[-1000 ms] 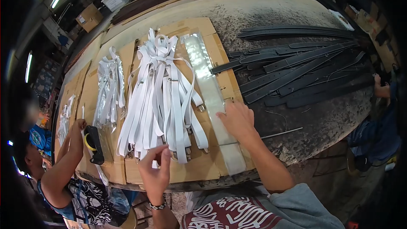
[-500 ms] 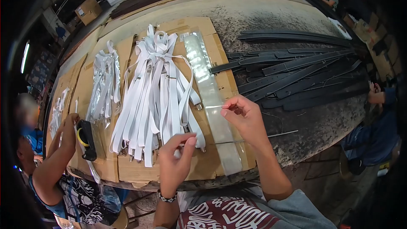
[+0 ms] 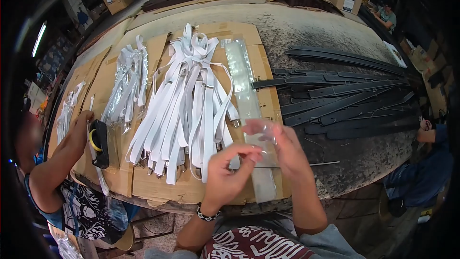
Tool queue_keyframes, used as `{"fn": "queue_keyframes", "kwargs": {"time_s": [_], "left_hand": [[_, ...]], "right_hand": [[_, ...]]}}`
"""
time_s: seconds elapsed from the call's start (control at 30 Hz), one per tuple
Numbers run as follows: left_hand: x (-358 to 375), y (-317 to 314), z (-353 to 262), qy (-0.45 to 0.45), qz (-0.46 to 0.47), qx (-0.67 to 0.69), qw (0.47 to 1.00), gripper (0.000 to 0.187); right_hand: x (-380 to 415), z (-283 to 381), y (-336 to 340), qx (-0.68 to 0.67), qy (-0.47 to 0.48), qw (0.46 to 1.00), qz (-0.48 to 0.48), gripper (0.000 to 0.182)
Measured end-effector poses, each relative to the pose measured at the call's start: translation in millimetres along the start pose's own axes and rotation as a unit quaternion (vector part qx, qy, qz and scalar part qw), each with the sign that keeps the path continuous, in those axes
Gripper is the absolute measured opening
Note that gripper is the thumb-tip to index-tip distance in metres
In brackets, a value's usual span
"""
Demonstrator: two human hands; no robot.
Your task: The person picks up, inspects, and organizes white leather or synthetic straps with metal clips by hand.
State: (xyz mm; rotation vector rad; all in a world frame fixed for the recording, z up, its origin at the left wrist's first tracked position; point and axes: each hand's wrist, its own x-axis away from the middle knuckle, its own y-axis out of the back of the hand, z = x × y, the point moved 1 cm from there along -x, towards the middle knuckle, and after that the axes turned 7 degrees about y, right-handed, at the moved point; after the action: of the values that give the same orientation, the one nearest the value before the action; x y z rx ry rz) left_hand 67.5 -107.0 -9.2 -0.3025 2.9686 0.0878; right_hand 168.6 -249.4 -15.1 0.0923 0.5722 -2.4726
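My left hand (image 3: 230,175) is closed in a pinch, thumb against index finger, low over the cardboard; anything between the fingertips is too small to make out. Close beside it, my right hand (image 3: 286,151) is raised, its fingers smeared by motion. Beneath both hands lies a stack of long clear plastic sleeves (image 3: 242,79). To their left, a large bundle of white elastic suspenders (image 3: 184,110) with metal clips is spread out on the cardboard (image 3: 239,189). A thin metal rod (image 3: 326,163) runs behind my right wrist.
Suspenders in clear bags (image 3: 127,81) lie to the left, beside a black tape dispenser (image 3: 99,144). Several black straps (image 3: 345,91) cover the right side of the table. A co-worker's arm (image 3: 60,156) reaches in at left; another person's hand (image 3: 425,124) is at the right edge.
My left hand has moved right and up towards my right hand. The right hand's pinch on a thin pale strip has given way to blurred fingers. The view has shifted slightly.
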Motion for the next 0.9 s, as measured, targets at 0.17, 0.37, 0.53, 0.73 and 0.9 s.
{"fn": "queue_keyframes", "kwargs": {"time_s": [0.17, 0.37, 0.53, 0.73, 0.9], "left_hand": [[18.8, -11.8, 1.8, 0.012, 0.025, -0.045, 0.999, 0.016], [25.7, -6.4, 5.3, -0.002, 0.024, -0.056, 0.998, 0.019], [26.6, 5.1, -9.8, -0.040, 0.057, -0.038, 0.997, 0.022], [30.0, 10.5, -31.0, -0.096, 0.100, -0.005, 0.990, 0.032], [26.1, 3.2, -24.4, -0.086, 0.158, -0.020, 0.984, 0.030]], "right_hand": [[-31.7, 44.1, -5.7, -0.071, 0.099, 0.992, 0.020, 0.052], [-39.8, 114.4, -12.7, -0.022, 0.318, 0.947, -0.039, 0.029], [-1.8, 159.1, 3.2, 0.017, 0.413, 0.908, -0.070, 0.040], [78.0, 211.7, 71.5, 0.023, 0.532, 0.839, -0.111, 0.042], [75.5, 246.0, -19.0, -0.006, 0.687, 0.725, -0.056, 0.023]]}}
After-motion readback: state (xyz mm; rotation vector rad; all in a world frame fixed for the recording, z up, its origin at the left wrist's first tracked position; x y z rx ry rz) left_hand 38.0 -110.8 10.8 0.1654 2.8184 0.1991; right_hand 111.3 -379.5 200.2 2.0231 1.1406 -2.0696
